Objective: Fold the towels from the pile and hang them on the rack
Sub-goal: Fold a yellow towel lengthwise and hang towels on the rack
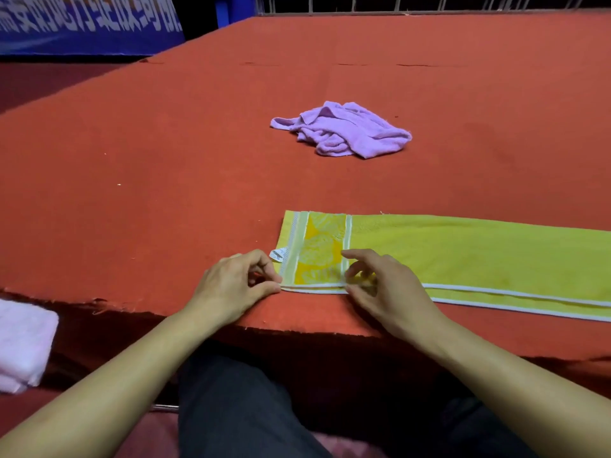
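A yellow towel [463, 256] with an orange patterned band lies flat and folded lengthwise along the near edge of the red table [165, 160], running off the right side of the view. My left hand [234, 285] pinches its near left corner between thumb and fingers. My right hand [383, 282] pinches the near white-trimmed edge a little to the right of that corner. A crumpled purple towel [344, 130] sits farther back on the table, apart from both hands.
A folded pink towel [23, 342] lies low at the left, below the table's frayed near edge. A metal railing [429, 3] runs along the far side. A blue banner [82, 24] stands at the back left. My dark-trousered legs are under the table edge.
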